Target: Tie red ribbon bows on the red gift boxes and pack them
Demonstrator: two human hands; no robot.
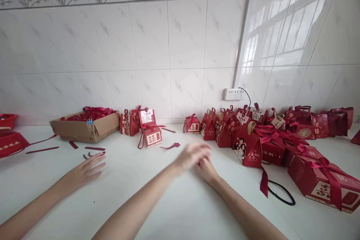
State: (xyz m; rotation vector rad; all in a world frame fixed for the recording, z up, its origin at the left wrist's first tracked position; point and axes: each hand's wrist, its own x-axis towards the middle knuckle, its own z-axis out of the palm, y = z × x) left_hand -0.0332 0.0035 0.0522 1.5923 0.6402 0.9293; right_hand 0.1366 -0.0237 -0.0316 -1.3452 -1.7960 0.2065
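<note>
My left hand (193, 156) hovers over the white table (157, 202), blurred by motion, its fingers stretched out with nothing in them. My right hand (207, 171) lies just behind and under it, its fingers covered by the left hand. Both hands are close to a red gift box with a cartoon couple (249, 149). A third bare arm reaches in from the lower left; its hand (87, 168) lies flat with fingers spread and looks like another person's.
Many red gift boxes with ribbons (323, 180) crowd the right side. A cardboard box of red ribbons (87, 127) sits at back left, with small red boxes (152, 137) beside it. A black hair band (281, 193), loose ribbon strips (94, 149) and a wall socket (233, 93) are also in view.
</note>
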